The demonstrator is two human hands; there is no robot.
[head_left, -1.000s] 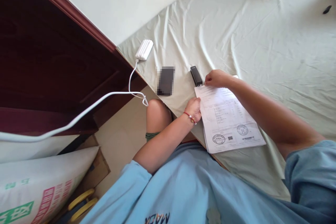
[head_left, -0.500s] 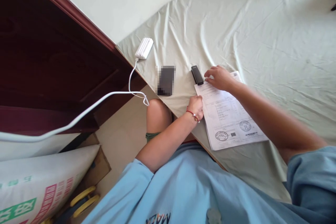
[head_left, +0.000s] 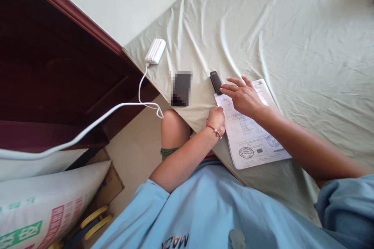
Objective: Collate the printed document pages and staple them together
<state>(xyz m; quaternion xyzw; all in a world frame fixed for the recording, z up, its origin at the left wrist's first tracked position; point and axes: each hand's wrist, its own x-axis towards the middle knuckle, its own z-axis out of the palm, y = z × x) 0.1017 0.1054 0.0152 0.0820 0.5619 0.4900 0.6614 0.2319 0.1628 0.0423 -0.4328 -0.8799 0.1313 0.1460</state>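
A stack of printed papers [head_left: 251, 140] with round and oval stamps lies on the cloth in front of me. My left hand [head_left: 216, 118] is closed at the stack's left edge, holding the papers there. At the stack's upper left corner sits a black stapler [head_left: 215, 81], its near end touching or overlapping the sheets. My right hand [head_left: 244, 95] hovers over the upper part of the papers with fingers spread. Its fingertips reach the stapler's near end; whether they touch it I cannot tell.
Left of the stapler lies a black, pixelated flat object [head_left: 181, 89]. A white power adapter [head_left: 156, 51] with a white cable [head_left: 87, 132] rests near the edge of the cloth-covered surface [head_left: 315, 58]. Below left are a printed white sack [head_left: 52, 198] and a dark wooden panel [head_left: 58, 54].
My right hand has shifted slightly left and nearer, its fingers spreading wider and reaching the stapler's near end. My left hand keeps its hold on the papers. The view has shifted a little.
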